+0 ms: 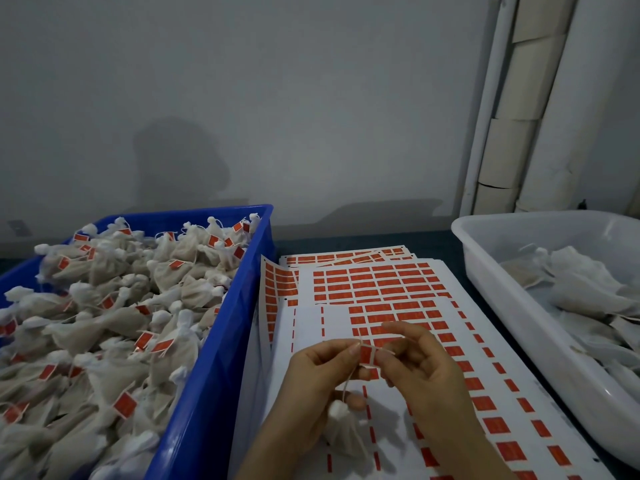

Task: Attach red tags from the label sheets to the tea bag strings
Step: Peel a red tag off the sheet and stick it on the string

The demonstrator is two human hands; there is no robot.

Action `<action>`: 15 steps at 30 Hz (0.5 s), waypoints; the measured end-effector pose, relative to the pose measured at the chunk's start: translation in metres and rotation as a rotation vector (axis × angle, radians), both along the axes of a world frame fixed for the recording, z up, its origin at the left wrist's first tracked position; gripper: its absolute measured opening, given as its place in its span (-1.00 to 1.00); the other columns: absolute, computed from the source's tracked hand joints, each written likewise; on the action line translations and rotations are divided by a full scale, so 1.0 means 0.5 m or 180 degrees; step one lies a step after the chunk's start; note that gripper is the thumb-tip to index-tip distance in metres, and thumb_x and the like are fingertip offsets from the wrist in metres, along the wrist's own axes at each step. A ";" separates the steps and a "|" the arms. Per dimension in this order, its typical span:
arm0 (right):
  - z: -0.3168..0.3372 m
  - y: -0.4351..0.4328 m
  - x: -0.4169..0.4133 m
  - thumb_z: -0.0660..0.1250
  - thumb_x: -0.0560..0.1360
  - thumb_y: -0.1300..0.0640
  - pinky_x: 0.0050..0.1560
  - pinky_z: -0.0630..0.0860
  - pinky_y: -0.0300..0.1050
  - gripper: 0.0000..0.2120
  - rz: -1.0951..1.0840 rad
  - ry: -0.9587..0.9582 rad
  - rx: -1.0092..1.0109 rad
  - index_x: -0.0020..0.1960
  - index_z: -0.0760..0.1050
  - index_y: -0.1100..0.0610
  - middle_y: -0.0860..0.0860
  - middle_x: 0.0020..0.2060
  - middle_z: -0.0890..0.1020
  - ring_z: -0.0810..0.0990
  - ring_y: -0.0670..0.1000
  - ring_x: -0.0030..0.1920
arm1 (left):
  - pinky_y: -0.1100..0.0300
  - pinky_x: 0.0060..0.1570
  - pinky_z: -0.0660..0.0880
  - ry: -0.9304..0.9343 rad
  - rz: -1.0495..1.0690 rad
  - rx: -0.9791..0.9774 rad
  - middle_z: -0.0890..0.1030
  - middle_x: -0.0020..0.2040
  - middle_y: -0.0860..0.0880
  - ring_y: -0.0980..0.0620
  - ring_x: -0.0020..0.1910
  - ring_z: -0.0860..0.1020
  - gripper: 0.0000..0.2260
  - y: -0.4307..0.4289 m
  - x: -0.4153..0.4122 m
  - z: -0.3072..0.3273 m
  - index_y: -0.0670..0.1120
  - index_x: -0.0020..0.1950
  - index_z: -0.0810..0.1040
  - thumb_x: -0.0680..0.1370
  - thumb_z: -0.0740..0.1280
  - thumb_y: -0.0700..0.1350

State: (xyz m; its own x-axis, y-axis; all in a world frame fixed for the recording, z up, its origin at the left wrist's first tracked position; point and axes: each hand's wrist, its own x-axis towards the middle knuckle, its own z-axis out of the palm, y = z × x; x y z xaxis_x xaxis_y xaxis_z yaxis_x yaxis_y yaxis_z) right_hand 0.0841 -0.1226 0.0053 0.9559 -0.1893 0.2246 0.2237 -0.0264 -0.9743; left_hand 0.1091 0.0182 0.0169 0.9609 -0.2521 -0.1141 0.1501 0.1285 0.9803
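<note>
Both hands meet over the label sheets [381, 292]: left hand [318, 372] and right hand [419, 365] pinch one red tag [367, 355] onto the string [349, 381], tea bag [341, 427] dangling at six o'clock. Blue crate [214, 358] at nine, white tub [512, 292] at three.

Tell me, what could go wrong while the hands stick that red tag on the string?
1. The red tag is pinched between the left hand and right hand; it might fold crookedly or miss the thin string.
2. The tea bag dangles by that string, so a tug might loosen it.
3. The hands work just over the label sheets, so the sticky tag might catch there.
</note>
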 end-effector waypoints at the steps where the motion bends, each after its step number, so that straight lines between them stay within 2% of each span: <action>1: 0.000 0.001 0.001 0.38 0.21 -0.06 -0.15 0.54 -0.41 -0.61 -0.0011 0.0011 -0.0009 0.03 0.49 -0.07 -0.21 -0.21 0.64 0.61 -0.23 -0.10 | 0.26 -0.39 0.53 -0.0019 -0.0018 0.0008 0.70 -0.15 -0.03 0.03 -0.19 0.67 -0.84 0.000 0.000 0.000 0.02 -0.13 0.71 0.38 0.36 0.01; 10: -0.005 0.006 0.004 0.40 0.22 -0.05 -0.24 0.49 -0.47 -0.63 0.0006 0.0017 -0.0062 0.01 0.48 -0.08 -0.32 -0.18 0.62 0.59 -0.30 -0.10 | 0.26 -0.44 0.51 -0.0004 -0.0124 -0.0018 0.69 -0.19 -0.07 0.05 -0.28 0.65 -0.80 0.002 -0.002 0.001 -0.04 -0.12 0.71 0.34 0.39 0.00; 15: -0.006 0.005 0.007 0.41 0.25 -0.01 -0.28 0.46 -0.48 -0.67 0.0005 -0.0005 -0.0076 0.01 0.48 -0.08 -0.35 -0.18 0.62 0.59 -0.32 -0.11 | 0.25 -0.44 0.51 -0.0007 -0.0149 -0.0004 0.69 -0.16 -0.08 0.04 -0.28 0.64 -0.85 0.002 -0.002 -0.001 -0.05 -0.11 0.71 0.43 0.37 -0.05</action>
